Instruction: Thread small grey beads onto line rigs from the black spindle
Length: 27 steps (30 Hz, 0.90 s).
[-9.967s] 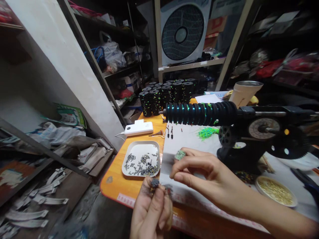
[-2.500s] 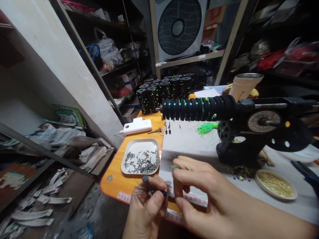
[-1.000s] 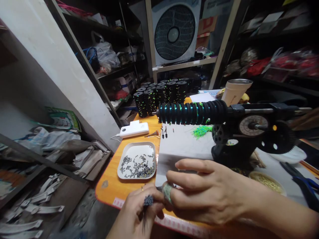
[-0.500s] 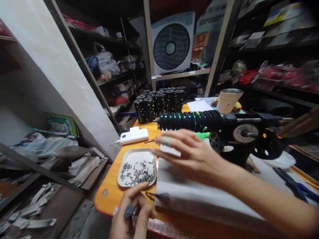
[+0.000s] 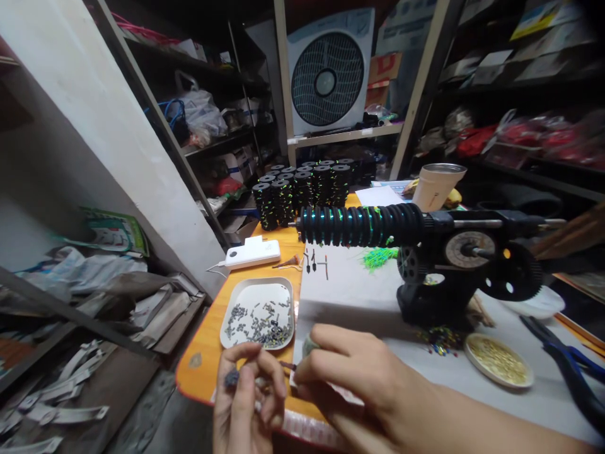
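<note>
My left hand is at the table's front edge, fingers curled inward. A dark bluish lump shows at its fingers, and small pale bits sit in the curl, too small to name. My right hand, with a greenish ring, is close beside it over the white paper, its fingers bent together and their tips hidden. Behind the hands, a white tray holds many small dark pieces. A thin brown stick lies partly covered by my right hand. A few small dark pieces lie on the paper.
Black ribbed rollers on a geared machine cross the table. Black spools, a white power bank, green threads, beads, a dish of golden bits, blue-handled pliers and a cup stand around.
My right hand has drawn back from the far part of the paper towards my left hand and closed, uncovering the small dark pieces there. My left hand has shifted slightly.
</note>
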{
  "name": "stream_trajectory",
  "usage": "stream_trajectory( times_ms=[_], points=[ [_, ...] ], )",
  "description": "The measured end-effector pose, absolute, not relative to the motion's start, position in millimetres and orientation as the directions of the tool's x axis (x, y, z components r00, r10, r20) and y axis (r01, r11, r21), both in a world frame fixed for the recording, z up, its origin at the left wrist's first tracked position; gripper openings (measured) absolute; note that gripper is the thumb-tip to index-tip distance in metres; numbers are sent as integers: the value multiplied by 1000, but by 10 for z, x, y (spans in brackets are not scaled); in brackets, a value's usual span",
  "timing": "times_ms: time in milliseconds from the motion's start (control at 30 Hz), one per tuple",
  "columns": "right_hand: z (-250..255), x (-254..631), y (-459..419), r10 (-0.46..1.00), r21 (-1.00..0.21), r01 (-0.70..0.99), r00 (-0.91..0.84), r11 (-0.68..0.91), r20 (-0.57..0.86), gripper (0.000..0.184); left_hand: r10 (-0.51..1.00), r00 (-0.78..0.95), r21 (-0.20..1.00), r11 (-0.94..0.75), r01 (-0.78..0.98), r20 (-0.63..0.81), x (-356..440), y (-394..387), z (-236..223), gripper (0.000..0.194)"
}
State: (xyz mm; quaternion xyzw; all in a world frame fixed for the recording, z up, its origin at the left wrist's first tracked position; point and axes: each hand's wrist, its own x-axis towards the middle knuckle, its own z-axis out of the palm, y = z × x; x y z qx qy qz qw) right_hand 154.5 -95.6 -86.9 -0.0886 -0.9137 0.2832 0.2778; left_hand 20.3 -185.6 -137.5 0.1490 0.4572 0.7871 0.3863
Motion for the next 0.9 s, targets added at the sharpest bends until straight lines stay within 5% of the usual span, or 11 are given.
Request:
stream_trajectory(
  times_ms=[233,433,767,900],
  points=[
    [-917,1506,-920,454,-685,48,-782,727,427,16,794,-552,771,-179,-611,-253,366,-1844,-1569,30],
    [-926,1517,-877,483,-782,29,-801,623,355,18,802,-583,863,-201,-463,-126,387,-1834,-1524,28],
    [-956,1505,-873,511,-756,-8,-732,655,451,13,759,-611,909,-66,-412,-222,419,-1880,-1518,43],
    [-985,1493,-916,507,-723,-40,-686,689,521,14,746,-636,880,-149,-451,-199,492,-1857,-1483,40]
  ],
)
